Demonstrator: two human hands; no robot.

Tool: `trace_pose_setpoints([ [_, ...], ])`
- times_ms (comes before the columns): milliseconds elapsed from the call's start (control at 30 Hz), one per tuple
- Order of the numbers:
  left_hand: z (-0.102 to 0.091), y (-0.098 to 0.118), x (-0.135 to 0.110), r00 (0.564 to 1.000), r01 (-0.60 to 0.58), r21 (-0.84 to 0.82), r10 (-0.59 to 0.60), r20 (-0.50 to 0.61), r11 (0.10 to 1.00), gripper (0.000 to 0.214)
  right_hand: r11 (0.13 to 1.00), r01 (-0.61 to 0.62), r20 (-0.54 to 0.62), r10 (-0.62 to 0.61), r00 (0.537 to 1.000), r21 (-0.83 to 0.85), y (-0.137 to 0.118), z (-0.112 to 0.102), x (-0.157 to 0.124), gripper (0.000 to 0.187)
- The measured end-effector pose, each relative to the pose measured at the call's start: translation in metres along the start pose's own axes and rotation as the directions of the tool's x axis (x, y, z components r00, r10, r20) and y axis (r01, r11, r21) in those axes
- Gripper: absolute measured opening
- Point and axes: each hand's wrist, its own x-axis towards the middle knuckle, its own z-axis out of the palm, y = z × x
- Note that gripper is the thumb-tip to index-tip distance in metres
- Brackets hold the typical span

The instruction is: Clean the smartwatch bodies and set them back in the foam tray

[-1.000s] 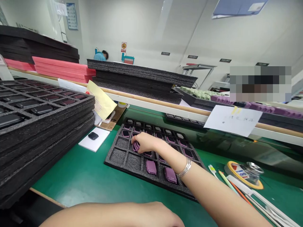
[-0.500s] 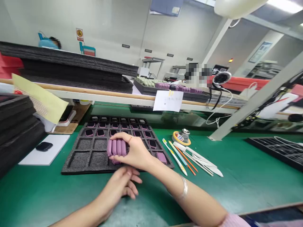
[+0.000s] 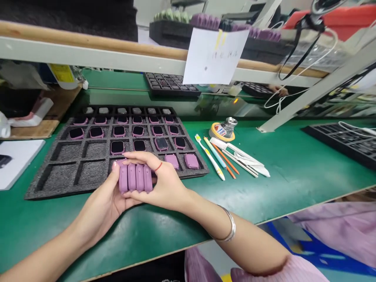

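Several purple smartwatch cases (image 3: 135, 178) stand on edge, pressed side by side in a row. My right hand (image 3: 164, 178) grips the row from the right, thumb below and fingers along the top. From the left, my left hand (image 3: 107, 199) holds it too, its thumb against the end case and its fingers underneath. Both hands are over the front edge of a black foam tray (image 3: 58, 188). Watches with dark screens, such as one smartwatch (image 3: 117, 147), fill many compartments. Two purple pieces (image 3: 191, 161) lie in the front row at right, and some left compartments are bare.
Right of the tray lie a toothbrush (image 3: 210, 156), coloured sticks (image 3: 225, 160) and white tools (image 3: 249, 158). Behind them are a tape roll (image 3: 221, 132) and a glass jar (image 3: 230, 124). A shelf (image 3: 117, 55) with a hanging paper (image 3: 216, 56) crosses above. Another black tray (image 3: 343, 141) is at right.
My left hand has risen from the bench to the row of cases and now holds its left end. The view has tilted down and come closer; my right hand keeps its grip.
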Motion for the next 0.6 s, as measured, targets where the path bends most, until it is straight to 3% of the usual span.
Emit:
trace_pose_setpoints([
  [300, -0.018, -0.010, 0.000, 0.998, 0.048, 0.129, -0.054, 0.043, 0.991, 0.049, 1.000, 0.017, 0.116, -0.019, 0.993, 0.024, -0.006, -0.015, -0.007, 0.091],
  [600, -0.002, -0.011, -0.005, 0.983, 0.026, 0.078, -0.039, 0.177, 0.997, 0.057, 0.999, 0.047, 0.041, -0.046, 0.998, -0.010, -0.009, -0.012, -0.019, 0.100],
])
